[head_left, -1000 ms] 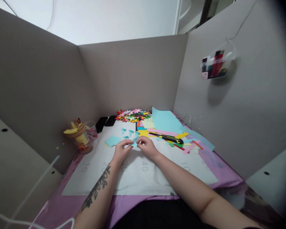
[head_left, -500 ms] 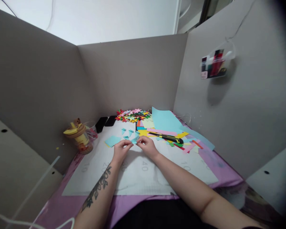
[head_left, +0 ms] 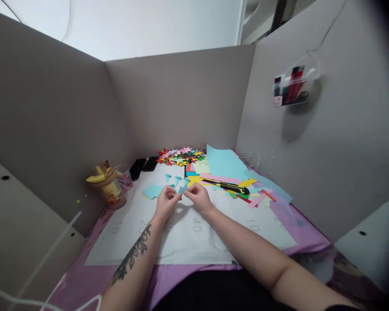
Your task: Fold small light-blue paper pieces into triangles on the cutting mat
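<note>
My left hand point(head_left: 166, 201) and my right hand point(head_left: 196, 196) meet over the white cutting mat point(head_left: 188, 233), both pinching one small light blue folded paper piece point(head_left: 182, 188) between their fingertips. The piece is lifted a little off the mat. Just beyond it lie a few small folded blue pieces point(head_left: 173, 178) and a flat light blue square point(head_left: 152, 191). A yellow and black utility knife point(head_left: 227, 186) rests on coloured paper to the right of my right hand.
A pile of colourful paper stars point(head_left: 180, 156) sits at the back. A large blue sheet point(head_left: 225, 164) and coloured strips point(head_left: 257, 198) lie at right. A yellow-lidded cup point(head_left: 106, 183) stands at left, two black objects point(head_left: 144, 166) behind. Grey partition walls enclose the desk; a holder point(head_left: 293, 88) hangs at right.
Both hands have raised the blue piece slightly and drawn closer together; the fingertips have shifted on it. Everything else on the desk stays where it was.
</note>
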A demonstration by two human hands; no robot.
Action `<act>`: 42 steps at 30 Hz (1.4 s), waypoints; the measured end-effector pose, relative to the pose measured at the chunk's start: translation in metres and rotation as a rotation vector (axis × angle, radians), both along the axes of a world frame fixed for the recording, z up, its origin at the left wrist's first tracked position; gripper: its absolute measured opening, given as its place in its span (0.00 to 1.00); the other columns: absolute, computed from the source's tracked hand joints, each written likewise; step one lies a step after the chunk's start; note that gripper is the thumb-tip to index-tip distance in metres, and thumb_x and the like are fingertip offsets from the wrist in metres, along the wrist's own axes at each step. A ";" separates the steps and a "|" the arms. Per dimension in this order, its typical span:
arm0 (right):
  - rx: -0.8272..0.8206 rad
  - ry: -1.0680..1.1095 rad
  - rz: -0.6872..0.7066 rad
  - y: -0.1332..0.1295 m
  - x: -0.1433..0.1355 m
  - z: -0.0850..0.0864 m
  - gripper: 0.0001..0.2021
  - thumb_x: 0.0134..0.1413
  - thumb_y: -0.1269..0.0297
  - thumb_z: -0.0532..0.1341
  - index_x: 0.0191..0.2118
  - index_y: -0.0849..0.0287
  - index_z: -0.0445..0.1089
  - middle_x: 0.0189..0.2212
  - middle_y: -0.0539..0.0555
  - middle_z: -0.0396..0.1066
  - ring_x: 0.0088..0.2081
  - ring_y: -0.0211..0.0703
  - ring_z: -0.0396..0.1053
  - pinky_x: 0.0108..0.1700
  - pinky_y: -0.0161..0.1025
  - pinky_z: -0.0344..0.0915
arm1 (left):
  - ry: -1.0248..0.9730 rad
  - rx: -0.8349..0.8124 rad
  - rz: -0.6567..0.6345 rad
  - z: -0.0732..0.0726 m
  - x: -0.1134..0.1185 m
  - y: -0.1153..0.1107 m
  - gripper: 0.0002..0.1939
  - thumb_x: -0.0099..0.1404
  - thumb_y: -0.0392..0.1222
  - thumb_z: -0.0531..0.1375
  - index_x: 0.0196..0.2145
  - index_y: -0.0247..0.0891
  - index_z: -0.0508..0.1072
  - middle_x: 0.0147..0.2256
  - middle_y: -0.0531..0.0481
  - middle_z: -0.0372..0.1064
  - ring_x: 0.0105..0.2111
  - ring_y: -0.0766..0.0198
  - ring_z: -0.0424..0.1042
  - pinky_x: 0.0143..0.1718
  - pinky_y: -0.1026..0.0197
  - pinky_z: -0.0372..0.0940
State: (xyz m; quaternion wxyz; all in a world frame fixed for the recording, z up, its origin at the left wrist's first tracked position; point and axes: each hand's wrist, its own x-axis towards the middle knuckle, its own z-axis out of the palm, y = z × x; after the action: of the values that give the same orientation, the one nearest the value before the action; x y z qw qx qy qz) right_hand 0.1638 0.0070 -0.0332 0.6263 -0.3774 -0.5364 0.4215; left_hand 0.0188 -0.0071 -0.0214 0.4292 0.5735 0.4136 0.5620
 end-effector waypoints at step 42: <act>0.121 -0.354 0.002 -0.009 -0.001 -0.004 0.06 0.44 0.69 0.55 0.31 0.56 0.57 0.23 0.44 0.62 0.26 0.36 0.61 0.31 0.35 0.58 | 0.428 0.160 0.047 -0.001 0.001 -0.001 0.08 0.57 0.42 0.56 0.26 0.36 0.72 0.27 0.50 0.70 0.30 0.64 0.68 0.29 0.65 0.61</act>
State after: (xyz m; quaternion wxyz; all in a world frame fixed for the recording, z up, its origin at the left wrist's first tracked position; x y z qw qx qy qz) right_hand 0.1624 -0.0017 -0.0376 0.5434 -0.4066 -0.6630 0.3161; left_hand 0.0201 -0.0082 -0.0225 0.2719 0.7021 0.4626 0.4682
